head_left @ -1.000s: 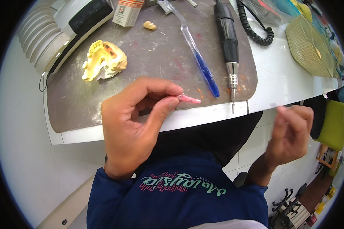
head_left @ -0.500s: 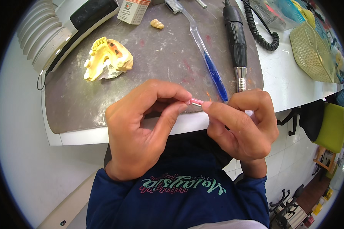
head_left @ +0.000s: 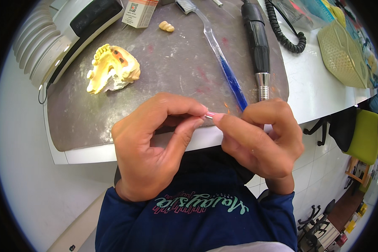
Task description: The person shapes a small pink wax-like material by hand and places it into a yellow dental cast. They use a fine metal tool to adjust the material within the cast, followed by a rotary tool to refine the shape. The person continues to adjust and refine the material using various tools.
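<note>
My left hand (head_left: 149,145) pinches a tiny pink piece with a thin silvery metal part (head_left: 210,114) between thumb and forefinger, just above the table's front edge. From the other side my right hand (head_left: 262,138) grips the same little thing, its fingertips almost touching those of the left. Most of the piece is hidden by the fingers, so its exact kind does not show. Beyond my left hand rests a yellow plaster dental cast (head_left: 131,70) with a reddish, dark-spotted patch. A small cream tooth-shaped piece (head_left: 166,27) lies farther back.
A toothbrush with a blue handle (head_left: 230,80) and a black handpiece (head_left: 256,40) lie beyond my right hand. A coiled black cord (head_left: 296,47) and pale basket (head_left: 344,54) are at right. A small carton (head_left: 139,13) and ribbed white hose (head_left: 38,46) occupy the far left.
The hands stay pinched together and have shifted slightly left. The right fingertips have closed in on the left ones, so less of the pink piece shows. The whole view has turned a little.
</note>
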Tool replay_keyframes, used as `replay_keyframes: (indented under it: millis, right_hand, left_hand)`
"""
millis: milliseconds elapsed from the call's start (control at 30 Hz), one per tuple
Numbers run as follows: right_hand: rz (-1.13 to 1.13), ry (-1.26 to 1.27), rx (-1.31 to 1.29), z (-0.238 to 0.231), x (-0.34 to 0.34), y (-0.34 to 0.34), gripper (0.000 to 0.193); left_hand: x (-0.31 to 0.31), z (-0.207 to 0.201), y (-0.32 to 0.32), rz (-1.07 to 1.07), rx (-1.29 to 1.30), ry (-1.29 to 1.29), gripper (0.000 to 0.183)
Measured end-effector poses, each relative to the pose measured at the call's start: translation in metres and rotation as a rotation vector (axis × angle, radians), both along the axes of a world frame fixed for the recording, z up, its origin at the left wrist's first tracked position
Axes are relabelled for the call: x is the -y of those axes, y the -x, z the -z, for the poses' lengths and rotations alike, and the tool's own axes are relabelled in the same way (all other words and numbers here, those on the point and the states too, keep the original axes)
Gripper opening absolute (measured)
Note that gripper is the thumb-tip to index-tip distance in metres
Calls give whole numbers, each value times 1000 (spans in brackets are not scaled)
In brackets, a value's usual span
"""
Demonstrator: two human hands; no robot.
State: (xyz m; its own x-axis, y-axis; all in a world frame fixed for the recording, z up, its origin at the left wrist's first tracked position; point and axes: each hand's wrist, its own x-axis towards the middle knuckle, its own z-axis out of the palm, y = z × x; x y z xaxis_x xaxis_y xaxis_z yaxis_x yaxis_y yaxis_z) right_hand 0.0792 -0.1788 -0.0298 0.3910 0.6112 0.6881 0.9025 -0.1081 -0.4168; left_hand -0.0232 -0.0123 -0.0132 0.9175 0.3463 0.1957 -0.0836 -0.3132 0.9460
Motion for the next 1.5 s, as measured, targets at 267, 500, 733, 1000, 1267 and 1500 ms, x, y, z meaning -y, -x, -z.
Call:
replay_keyframes:
  millis: [267, 500, 733, 1000, 1267, 1500]
  right_hand:
    - [-12, 7, 18, -2, 1, -1, 43]
    - [2, -39, 13, 4, 0, -1, 43]
    - [3, -42, 42, 3, -1, -2, 46]
    - [4, -28, 55, 1, -2, -1, 46]
    - [10, -63, 74, 6, -5, -2, 41]
    - [-9, -63, 43, 4, -5, -1, 38]
  left_hand:
    - [3, 5, -1, -80, 58, 29, 13]
    - [5, 1, 1, -40, 0, 60, 12]
    - [6, 3, 0, -31, 37, 28, 12]
    - [4, 6, 1, -10, 62, -8, 13]
    - [3, 7, 0, -1, 73, -29, 15]
    - [5, 5, 0, -21, 67, 37, 15]
